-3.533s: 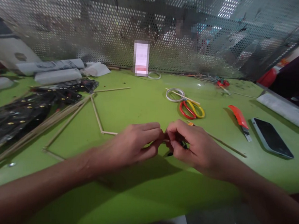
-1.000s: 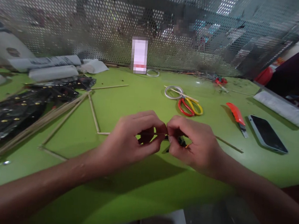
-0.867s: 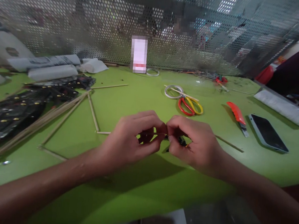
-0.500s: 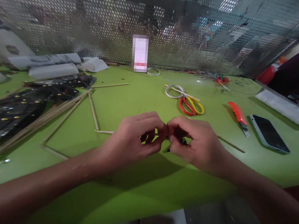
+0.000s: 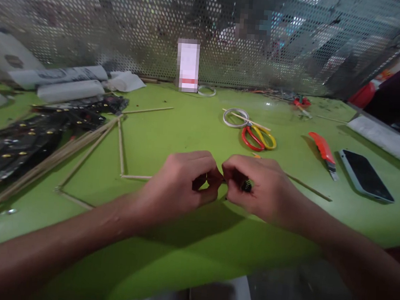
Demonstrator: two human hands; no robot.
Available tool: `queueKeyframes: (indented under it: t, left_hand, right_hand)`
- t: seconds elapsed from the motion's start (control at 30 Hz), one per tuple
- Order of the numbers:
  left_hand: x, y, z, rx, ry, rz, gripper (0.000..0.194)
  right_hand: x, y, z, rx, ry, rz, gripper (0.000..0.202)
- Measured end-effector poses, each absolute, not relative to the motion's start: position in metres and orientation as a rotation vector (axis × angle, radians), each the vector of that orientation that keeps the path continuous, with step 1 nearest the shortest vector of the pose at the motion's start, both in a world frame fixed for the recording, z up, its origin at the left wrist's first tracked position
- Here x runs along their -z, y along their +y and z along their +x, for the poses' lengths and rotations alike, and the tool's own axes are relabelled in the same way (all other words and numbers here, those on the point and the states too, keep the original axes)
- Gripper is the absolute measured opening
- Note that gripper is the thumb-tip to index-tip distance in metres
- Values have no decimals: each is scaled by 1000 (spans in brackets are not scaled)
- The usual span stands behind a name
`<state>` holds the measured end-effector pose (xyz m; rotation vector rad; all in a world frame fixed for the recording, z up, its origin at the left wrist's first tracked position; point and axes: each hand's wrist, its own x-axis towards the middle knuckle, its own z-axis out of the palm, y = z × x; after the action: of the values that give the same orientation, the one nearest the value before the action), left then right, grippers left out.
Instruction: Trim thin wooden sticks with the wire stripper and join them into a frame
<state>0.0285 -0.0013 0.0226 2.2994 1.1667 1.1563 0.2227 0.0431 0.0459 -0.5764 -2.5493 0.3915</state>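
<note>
My left hand (image 5: 180, 178) and my right hand (image 5: 262, 186) meet fingertip to fingertip over the front of the green table (image 5: 187, 135). Both are closed in a pinch, and what lies between the fingertips is too small and covered to name. Inside the curl of my right hand a small dark ribbed piece (image 5: 246, 186) shows. A thin wooden stick frame (image 5: 120, 146) bends in a zigzag on the left; one stick runs behind my left hand. Whether that hand holds it I cannot tell. Another thin stick (image 5: 310, 187) emerges past my right hand.
Scissors (image 5: 253, 139) with red and yellow handles lie beyond my hands, beside a tape ring (image 5: 235, 118). An orange cutter knife (image 5: 323, 149) and a phone (image 5: 366, 176) are at right. Black parts (image 5: 26, 138) and white rolls (image 5: 70, 90) crowd the left. Perforated metal (image 5: 126, 26) stands behind.
Both hands stay pinched together at nearly the same spot, the fingers shifting slightly. The view has tilted a little, so the things on the table appear slightly higher.
</note>
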Motion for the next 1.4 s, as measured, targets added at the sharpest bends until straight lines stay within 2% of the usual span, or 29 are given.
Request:
queueKeyframes:
  t: [0.33,0.6,1.03,1.4]
  left_hand:
    - [-28,-3,29,-1131,1163,2224,11]
    - [-30,-4,28,-1202,1094,2159,11]
    - [-37,-9,29,-1161,1165,2112,9]
    - [-40,-14,29,-1262,1040,2028,9]
  right_hand:
    - [-44,42,222,-427,-2476,-564,7]
    - [-46,40,221,-584,-2354,-550,13]
    - [-44,38,218,-588,-2281,-511,12]
    - [-41,29,216,-824,-2102,-529,12]
